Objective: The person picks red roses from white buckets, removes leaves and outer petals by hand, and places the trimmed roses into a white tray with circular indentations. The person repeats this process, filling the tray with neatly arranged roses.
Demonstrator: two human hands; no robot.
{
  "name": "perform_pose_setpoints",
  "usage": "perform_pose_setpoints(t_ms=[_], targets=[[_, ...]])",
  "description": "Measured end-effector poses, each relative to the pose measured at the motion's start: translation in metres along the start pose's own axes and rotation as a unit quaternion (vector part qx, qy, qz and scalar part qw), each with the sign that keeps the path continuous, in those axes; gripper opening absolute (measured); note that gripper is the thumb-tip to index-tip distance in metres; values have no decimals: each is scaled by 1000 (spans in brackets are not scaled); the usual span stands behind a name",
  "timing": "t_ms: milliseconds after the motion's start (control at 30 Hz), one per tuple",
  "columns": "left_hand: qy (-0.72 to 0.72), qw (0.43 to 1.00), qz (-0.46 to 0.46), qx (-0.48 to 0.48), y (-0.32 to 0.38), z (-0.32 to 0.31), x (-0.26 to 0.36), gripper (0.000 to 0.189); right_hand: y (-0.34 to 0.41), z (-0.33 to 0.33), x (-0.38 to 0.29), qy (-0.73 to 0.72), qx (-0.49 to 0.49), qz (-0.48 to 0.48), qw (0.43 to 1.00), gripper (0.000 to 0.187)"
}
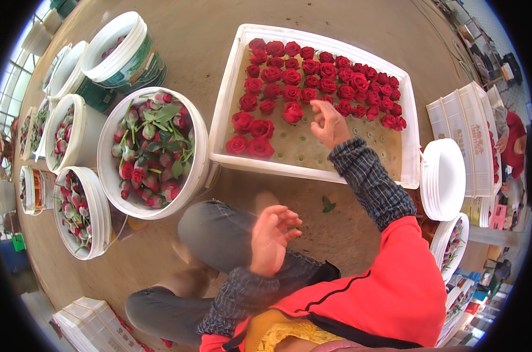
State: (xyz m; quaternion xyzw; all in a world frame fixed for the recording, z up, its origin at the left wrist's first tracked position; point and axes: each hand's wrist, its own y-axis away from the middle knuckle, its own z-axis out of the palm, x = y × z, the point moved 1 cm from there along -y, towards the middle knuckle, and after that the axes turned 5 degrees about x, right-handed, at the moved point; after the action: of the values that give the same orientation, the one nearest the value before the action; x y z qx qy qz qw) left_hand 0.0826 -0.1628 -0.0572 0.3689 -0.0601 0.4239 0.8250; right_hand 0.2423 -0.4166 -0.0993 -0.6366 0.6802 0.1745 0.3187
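Note:
A white plastic tray [319, 169] lies on the ground before me, with rows of red rose heads [291, 77] standing in it and several unfilled round holes in its near part. Over the tray, my right hand [330, 123] has its fingers curled beside a red rose [293, 112]; whether it touches a bloom is unclear. My left hand [272, 240] is raised above my knee, palm turned up, fingers apart and holding nothing. To the left of the tray, a white bucket [195, 193] holds rosebuds [149, 149] with green stems and leaves.
More buckets [85, 215] of rosebuds crowd the left side. At right are an upright white bucket [444, 180], another bucket of buds [461, 255] and stacked white crates [457, 136]. A person [514, 141] is at the far right. A green leaf [328, 204] lies on the ground.

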Motion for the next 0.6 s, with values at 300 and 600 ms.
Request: perform_pose_setpoints(t_ms=[300,600], targets=[[-15,1000,14,1,1,-3,-11,25,-25,68,46,37,54,67,996,63],[15,997,11,-70,37,-2,30,25,-27,34,-17,11,68,-7,998,44]])
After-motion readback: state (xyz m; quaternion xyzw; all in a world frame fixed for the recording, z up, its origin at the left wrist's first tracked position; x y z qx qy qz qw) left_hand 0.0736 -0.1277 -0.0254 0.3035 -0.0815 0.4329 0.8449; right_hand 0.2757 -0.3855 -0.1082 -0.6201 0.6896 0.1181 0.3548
